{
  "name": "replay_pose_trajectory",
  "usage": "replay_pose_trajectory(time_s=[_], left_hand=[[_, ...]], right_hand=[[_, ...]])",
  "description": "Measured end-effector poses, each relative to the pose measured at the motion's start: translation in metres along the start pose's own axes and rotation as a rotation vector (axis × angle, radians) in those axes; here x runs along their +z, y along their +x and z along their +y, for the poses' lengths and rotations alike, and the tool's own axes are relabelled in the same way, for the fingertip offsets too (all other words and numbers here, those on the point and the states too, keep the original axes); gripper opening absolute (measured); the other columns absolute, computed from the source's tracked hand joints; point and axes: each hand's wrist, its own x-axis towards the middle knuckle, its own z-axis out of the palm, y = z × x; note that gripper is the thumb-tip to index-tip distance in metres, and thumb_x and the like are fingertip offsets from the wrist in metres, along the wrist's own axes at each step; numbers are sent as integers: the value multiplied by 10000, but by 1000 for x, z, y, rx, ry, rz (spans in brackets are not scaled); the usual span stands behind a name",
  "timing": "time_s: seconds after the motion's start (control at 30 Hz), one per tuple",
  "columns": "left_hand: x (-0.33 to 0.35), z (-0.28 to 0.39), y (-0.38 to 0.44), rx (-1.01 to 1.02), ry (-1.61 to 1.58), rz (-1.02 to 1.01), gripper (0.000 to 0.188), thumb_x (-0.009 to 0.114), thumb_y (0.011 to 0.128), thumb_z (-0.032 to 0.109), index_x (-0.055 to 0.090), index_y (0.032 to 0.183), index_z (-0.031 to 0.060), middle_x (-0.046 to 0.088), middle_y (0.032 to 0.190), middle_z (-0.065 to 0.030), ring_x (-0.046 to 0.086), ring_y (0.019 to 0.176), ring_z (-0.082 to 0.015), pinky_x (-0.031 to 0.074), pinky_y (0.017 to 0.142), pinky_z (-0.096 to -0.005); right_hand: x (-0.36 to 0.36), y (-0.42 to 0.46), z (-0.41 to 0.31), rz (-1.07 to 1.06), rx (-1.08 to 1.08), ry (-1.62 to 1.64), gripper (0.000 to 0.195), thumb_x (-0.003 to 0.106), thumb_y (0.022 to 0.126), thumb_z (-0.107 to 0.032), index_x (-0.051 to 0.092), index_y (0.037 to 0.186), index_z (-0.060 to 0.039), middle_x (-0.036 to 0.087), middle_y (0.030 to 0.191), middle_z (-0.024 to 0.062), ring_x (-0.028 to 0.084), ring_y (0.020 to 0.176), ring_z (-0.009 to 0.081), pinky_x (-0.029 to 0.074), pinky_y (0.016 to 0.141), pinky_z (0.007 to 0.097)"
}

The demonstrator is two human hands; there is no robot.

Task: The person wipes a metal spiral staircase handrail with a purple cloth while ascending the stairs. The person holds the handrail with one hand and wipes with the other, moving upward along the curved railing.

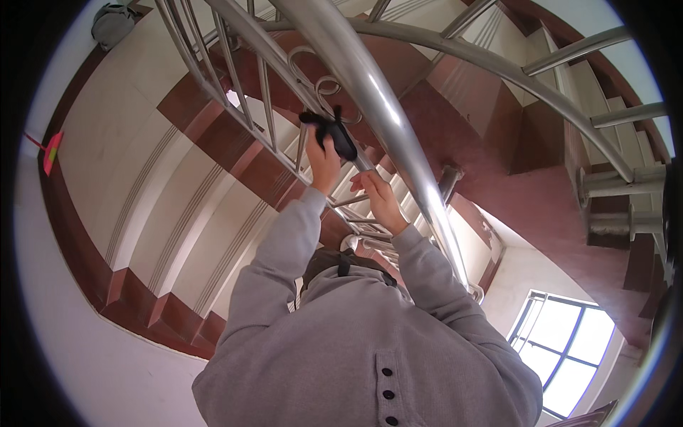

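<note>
My left hand (323,163) holds a bunched black cloth-like item (339,140); its exact kind is unclear. The item lies against the thin lower rail (291,82) of a stainless-steel stair railing. To the right and a little lower, my right hand (381,200) has its fingers loosely curled beside the same rail. Whether those fingers touch or grip the rail does not show clearly. The thick, shiny handrail (368,80) curves past on the right of both hands. Metal scroll ornaments (326,88) sit between the two rails, just above the black item.
Pale stair treads with red-brown risers (176,229) descend on the left. Another curved railing (480,48) crosses the top right. A grey bag (113,25) lies at the upper left, and a pink and yellow-green broom-like item (52,153) stands against the wall. A window (565,347) shows lower right.
</note>
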Motion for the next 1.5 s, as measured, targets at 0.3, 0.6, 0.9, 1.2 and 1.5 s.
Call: replay_pose_trajectory(time_s=[0.3, 0.6, 0.9, 1.2, 1.5], left_hand=[[-4, 27, 56, -210, -278, 175, 406, 438, 981, 200, 475, 1275, -77, 606, 1114, -180, 570, 978, -285, 432, 921, -352], [-4, -14, -10, -351, -345, -19, 458, 461, 1012, 253, 459, 1359, -45, 594, 1195, -148, 552, 1060, -250, 401, 975, -327], [-17, 0, -13, -587, -884, 23, 305, 533, 1029, 250, 518, 1286, 86, 603, 1182, -11, 579, 1060, -130, 462, 932, -291], [-38, -8, -17, -560, -1017, -202, 426, 559, 1010, 176, 453, 1409, 71, 598, 1217, -21, 577, 1091, -117, 446, 963, -272], [-45, 30, -17, -391, -546, -259, 224, 622, 963, 100, 548, 1169, 49, 611, 1122, -20, 578, 1031, -99, 461, 905, -267]], right_hand=[[-7, -9, -2, -11, 75, 27, 334, 429, 1065, -247, 621, 1044, 26, 653, 905, 97, 604, 895, 192, 461, 865, 328], [-10, -20, -3, -24, 114, 28, 306, 417, 1072, -208, 618, 1045, 21, 644, 888, 81, 616, 883, 167, 479, 846, 303], [-5, -1, -16, 120, 74, 13, 224, 558, 1004, -179, 604, 1140, -8, 622, 1051, 73, 588, 908, 149, 491, 748, 307], [31, 48, -21, 88, -233, -234, 246, 683, 853, -66, 683, 1100, -65, 593, 1040, 107, 610, 806, 217, 509, 690, 326], [34, 49, -13, 29, -184, -210, 265, 648, 876, -43, 664, 1140, -60, 583, 1119, 109, 613, 920, 207, 520, 704, 305]])
